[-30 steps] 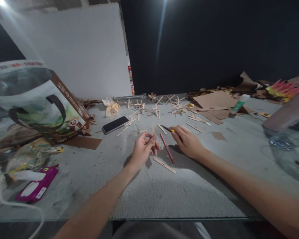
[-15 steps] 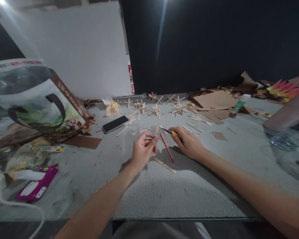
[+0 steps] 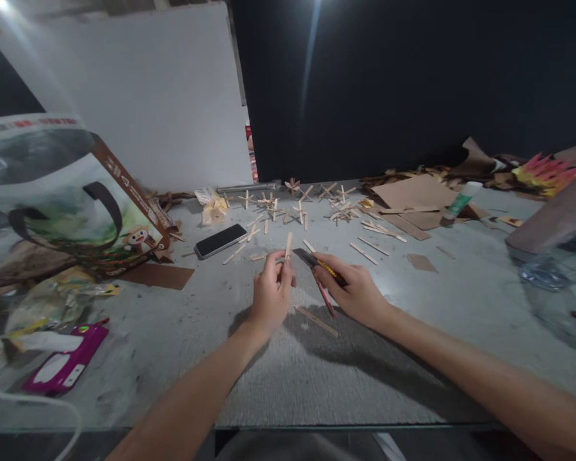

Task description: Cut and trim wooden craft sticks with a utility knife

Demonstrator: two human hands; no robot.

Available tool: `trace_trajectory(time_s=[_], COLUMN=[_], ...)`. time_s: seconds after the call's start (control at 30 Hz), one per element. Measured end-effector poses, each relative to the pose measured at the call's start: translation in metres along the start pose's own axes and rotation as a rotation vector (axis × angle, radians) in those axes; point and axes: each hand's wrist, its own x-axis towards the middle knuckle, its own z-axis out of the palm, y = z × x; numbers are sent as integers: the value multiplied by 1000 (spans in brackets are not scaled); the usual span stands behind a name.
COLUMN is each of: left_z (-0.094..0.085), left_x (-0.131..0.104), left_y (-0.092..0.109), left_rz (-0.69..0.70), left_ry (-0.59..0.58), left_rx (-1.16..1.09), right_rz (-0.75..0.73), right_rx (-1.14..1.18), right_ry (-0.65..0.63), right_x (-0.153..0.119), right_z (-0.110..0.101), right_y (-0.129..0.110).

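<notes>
Head view: your right fingers, clamped on the knife, now bring its blade closer, just beside the stick pinched in your left fingers, seemingly within cutting reach.

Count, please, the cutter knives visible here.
1: the black-and-yellow cutter knife in the right hand's grip, pointing toward the wooden stick in the left hand's grip. Others may be hidden.

Dim light, upper-left glare, shadows across table, slight blur
</notes>
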Motion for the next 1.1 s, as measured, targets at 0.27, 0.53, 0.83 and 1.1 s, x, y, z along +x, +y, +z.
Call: trace_trajectory(time_s=[0.27, 0.53, 0.83, 1.1], left_z=[1, 4, 4, 2], left_x=[0, -1, -1, -1], left_y=[2, 2, 1, 0], left_rz=[29, -3, -21, 20], left_ry=[-15, -39, -44, -41], left_rx=[65, -103, -106, -10], right_rz=[50, 57, 63, 73], right_rx=[95, 97, 79, 61], right_ry=[-75, -75, -109, -136], right_x=[-4, -2, -1, -2], right_z=[4, 3, 1, 0], right_y=[-10, -11, -13, -12])
